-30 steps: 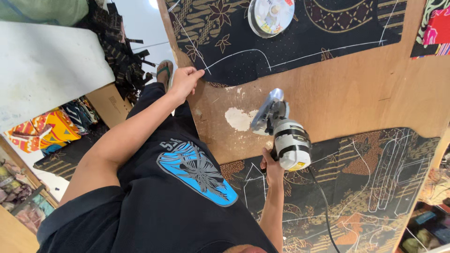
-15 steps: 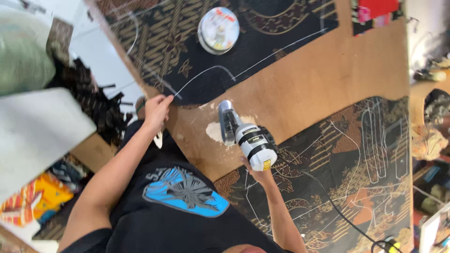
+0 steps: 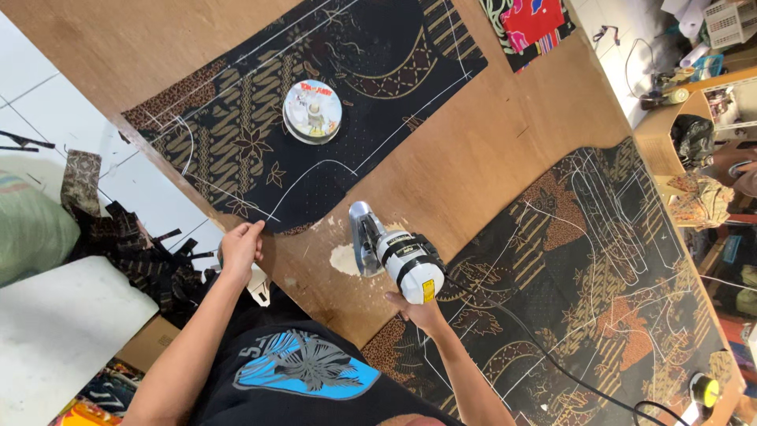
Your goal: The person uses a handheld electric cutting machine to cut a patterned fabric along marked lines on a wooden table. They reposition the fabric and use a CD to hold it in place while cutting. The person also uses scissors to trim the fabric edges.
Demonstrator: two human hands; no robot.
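My right hand (image 3: 416,310) grips the handle of a white and black electric fabric cutter (image 3: 394,252) that stands on the bare plywood table (image 3: 489,158). Its cord (image 3: 552,363) trails right across a patterned black and brown fabric stack (image 3: 615,268). My left hand (image 3: 240,246) pinches the near corner of a second dark patterned fabric piece (image 3: 331,158) marked with white chalk lines. A round tin (image 3: 312,111) rests on that piece as a weight.
Fabric scraps (image 3: 126,237) lie on the white floor at left beside a green sack (image 3: 31,229). Bright folded cloth (image 3: 536,24) sits at the table's far edge. Shelves and a cardboard box (image 3: 670,134) stand at right.
The view swung left and the table now fills it. My left hand shifted from lying flat on the table edge to pinching the fabric corner. The cutter stays in my right hand.
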